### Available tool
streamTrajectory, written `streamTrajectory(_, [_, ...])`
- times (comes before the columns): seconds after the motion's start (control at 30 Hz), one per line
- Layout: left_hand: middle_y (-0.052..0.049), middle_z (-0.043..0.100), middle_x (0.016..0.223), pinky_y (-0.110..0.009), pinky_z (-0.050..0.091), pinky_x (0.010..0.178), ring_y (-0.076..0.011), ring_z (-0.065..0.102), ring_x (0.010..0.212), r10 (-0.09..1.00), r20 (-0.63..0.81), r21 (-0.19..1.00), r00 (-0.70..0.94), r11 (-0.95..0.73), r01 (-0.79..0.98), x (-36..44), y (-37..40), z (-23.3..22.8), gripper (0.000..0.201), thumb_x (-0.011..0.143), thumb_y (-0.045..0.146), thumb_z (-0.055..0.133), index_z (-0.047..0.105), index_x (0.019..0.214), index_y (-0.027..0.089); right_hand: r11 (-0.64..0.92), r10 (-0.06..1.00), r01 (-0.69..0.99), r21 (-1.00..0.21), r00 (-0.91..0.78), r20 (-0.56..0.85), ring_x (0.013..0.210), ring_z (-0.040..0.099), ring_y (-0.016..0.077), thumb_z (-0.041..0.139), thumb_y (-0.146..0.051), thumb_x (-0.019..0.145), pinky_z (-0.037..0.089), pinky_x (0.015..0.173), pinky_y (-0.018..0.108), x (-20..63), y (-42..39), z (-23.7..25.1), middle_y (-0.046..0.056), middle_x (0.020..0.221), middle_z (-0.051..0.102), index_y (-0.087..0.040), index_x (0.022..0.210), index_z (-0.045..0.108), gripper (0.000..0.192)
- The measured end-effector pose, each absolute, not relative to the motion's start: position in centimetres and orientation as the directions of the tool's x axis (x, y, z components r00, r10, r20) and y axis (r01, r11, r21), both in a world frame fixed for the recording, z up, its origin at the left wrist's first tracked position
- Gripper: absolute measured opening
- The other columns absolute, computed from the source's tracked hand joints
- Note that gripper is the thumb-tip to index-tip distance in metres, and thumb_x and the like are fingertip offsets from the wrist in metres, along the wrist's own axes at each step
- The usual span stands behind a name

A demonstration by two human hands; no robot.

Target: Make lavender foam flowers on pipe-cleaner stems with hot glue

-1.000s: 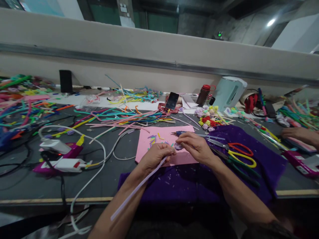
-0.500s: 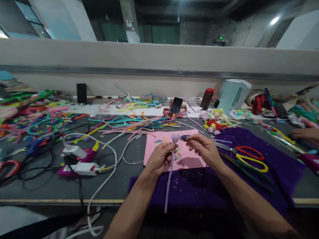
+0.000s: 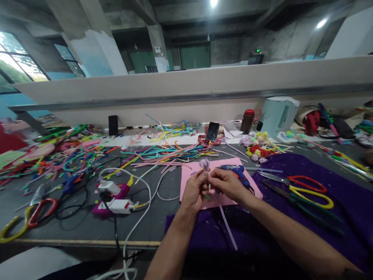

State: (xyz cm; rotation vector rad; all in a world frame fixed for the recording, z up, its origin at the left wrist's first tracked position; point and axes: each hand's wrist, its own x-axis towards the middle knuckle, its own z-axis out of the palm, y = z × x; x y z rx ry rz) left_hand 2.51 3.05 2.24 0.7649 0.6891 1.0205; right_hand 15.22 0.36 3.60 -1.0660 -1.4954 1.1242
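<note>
Over the pink foam sheet (image 3: 186, 182) both hands meet at a lilac pipe-cleaner flower (image 3: 204, 164). My left hand (image 3: 194, 190) is closed, pinching the flower just below its head. My right hand (image 3: 227, 184) is closed too, its thumb and fingertips at the flower's base on a lilac pipe cleaner (image 3: 228, 227), whose long end slants down toward the front edge. Exactly where the two join is hidden by the fingers. A blue glue gun (image 3: 243, 175) lies on the sheet's right side, beyond my right hand and apart from it.
On the purple cloth (image 3: 297, 171) at right lie red-and-yellow scissors (image 3: 307, 186) and green-handled pliers (image 3: 311, 212). Loose pipe cleaners (image 3: 163, 152), a phone (image 3: 212, 132) and finished pompom flowers (image 3: 256, 147) sit behind. A power strip (image 3: 112, 200) with cables stands left, more scissors (image 3: 32, 216) beyond.
My right hand has let go of the glue gun, which now lies on the sheet, and has moved in to the pipe cleaner. The pipe cleaner's end has swung right. The view has shifted left.
</note>
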Motion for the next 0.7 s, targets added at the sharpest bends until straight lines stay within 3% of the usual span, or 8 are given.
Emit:
streamTrajectory(0.23, [0.006, 0.045, 0.054, -0.012, 0.021, 0.034, 0.0001, 0.03, 0.04, 0.907, -0.097, 0.831, 0.409, 0.301, -0.469, 2.3, 2.9, 2.6, 0.034, 0.057, 0.026, 0.076, 0.064, 0.085, 0.011, 0.285, 0.951, 0.178, -0.942, -0.178, 0.254, 0.047, 0.039, 0.0062, 0.052, -0.036, 0.08, 0.03, 0.043, 0.018, 16.8, 0.0, 3.5, -0.003, 0.056, 0.045, -0.015, 0.065, 0.056, 0.026])
streamTrajectory(0.7, [0.004, 0.05, 0.052, -0.012, 0.019, 0.033, 0.0007, 0.035, 0.036, 0.938, -0.127, 0.86, 0.322, 0.267, -0.436, 2.5, 2.9, 2.3, 0.031, 0.054, 0.03, 0.077, 0.066, 0.074, 0.01, 0.28, 0.942, 0.21, -0.937, -0.25, 0.225, 0.046, 0.037, 0.0061, 0.048, -0.034, 0.082, 0.028, 0.043, 0.018, 16.6, -0.4, 3.9, -0.004, 0.053, 0.042, -0.015, 0.061, 0.051, 0.028])
